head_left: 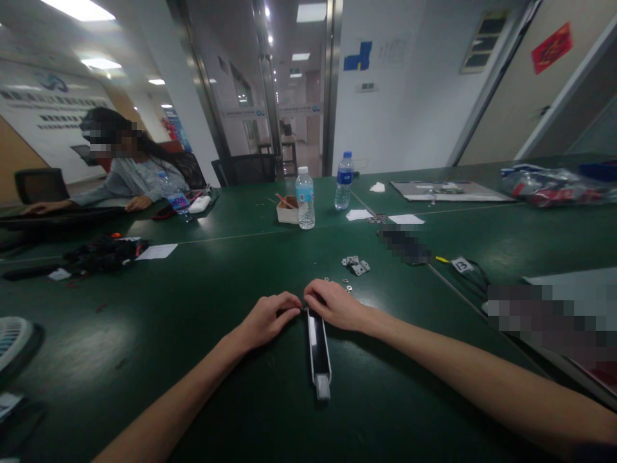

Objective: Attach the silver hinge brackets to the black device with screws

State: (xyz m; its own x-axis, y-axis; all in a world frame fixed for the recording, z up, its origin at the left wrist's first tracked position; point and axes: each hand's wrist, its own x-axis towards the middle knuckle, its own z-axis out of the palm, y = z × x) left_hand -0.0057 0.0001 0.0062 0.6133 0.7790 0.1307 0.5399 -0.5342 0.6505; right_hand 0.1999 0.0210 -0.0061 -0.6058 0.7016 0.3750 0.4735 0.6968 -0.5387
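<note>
A long, narrow case with white edges and a dark top face lies on the green table, pointing away from me. A pale block sits at its near end. My left hand is beside the far end, thumb and fingers closed together around something too small to name. Over that same far end bends my right hand, its fingers curled inward and almost meeting the left fingertips. What the right fingers pinch is hidden. Small metal nuts and several metal brackets lie just beyond it.
Two water bottles and a small open box stand farther back. Black cables lie on the left, a labelled cable on the right. A person sits at the far left. A panel lies at the back right.
</note>
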